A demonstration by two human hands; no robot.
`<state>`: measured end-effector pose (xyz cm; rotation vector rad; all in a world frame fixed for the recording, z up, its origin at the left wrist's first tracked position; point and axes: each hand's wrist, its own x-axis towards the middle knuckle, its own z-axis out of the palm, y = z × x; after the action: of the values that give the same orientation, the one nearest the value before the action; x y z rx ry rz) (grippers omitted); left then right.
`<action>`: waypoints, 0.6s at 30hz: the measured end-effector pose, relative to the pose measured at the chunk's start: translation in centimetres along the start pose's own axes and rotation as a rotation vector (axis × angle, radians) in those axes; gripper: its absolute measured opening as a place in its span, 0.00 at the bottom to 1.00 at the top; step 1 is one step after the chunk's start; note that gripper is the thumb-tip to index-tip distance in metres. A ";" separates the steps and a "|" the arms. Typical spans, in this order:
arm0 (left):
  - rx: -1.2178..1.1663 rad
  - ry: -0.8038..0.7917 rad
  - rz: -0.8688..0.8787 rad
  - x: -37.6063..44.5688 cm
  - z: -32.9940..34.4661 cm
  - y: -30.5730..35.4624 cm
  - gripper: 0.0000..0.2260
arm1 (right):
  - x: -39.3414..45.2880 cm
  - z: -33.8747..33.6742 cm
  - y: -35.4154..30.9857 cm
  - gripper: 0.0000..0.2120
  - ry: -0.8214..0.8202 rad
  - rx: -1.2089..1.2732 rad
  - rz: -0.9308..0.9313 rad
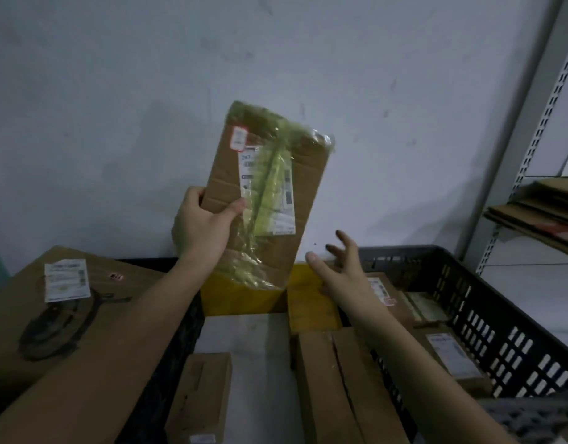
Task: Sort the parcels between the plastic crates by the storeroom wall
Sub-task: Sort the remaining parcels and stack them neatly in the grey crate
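Head cam, dim light.

L hand [201, 223]: grips flat cardboard parcel [266, 200] at its lower left edge, thumb across the front face, fingers curled behind. Parcel held upright, tilted slightly right, raised in front of the grey wall [116, 91]. Parcel wrapped w/ yellowish clear tape down the middle; white shipping label [277, 190] on front, small red-bordered sticker [238, 139] near top left. Text not legible.

R hand [343, 262]: released, fingers spread and loosely extended, holding nothing. Sits just right of the parcel's lower corner, not touching it as far as can be seen. Hovers over a yellow parcel [311, 302] near the left end of the black crate; contact w/ it can't be told.

Black plastic crate [487, 315] on the right, slotted walls, against the wall. Inside: several brown boxes w/ white labels, e.g. one [452, 357] near the right wall.

Second yellow parcel [241, 296] stands below the held parcel, against the wall. Brown box [340, 386] in front of the yellow ones, seam on top. Smaller brown box [202, 395] lower centre, on pale floor [244, 334].

Left: large cardboard box [51, 315] w/ white label on top, black scrawl on its face; L forearm crosses over it. Dark crate edge [180, 341] beside it, mostly hidden.

Far right: metal shelving upright [532, 139], flattened cardboard sheets [539, 213] on a shelf.
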<state>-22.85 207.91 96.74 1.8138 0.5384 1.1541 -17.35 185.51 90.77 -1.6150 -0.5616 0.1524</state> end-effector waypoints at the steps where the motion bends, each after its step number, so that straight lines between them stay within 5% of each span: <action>1: -0.092 0.004 -0.087 -0.4 1.0 0.4 0.19 | -0.3 0.1 0.4 0.45 -0.075 0.022 0.003; 3: -0.248 0.007 -0.235 -1.6 3.4 1.3 0.20 | -0.6 0.1 1.1 0.45 -0.135 0.051 -0.081; 9: -0.440 0.023 -0.384 -7.0 11.9 4.4 0.17 | -1.2 -6.8 1.6 0.30 0.194 0.076 -0.295; 18: -0.349 -0.374 -0.223 -16.5 25.1 8.1 0.07 | -1.0 -26.4 5.9 0.06 0.397 0.127 -0.027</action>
<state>-9.44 180.39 91.44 1.5675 0.2891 0.6853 -5.56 161.24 88.46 -1.4621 -0.2604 -0.1490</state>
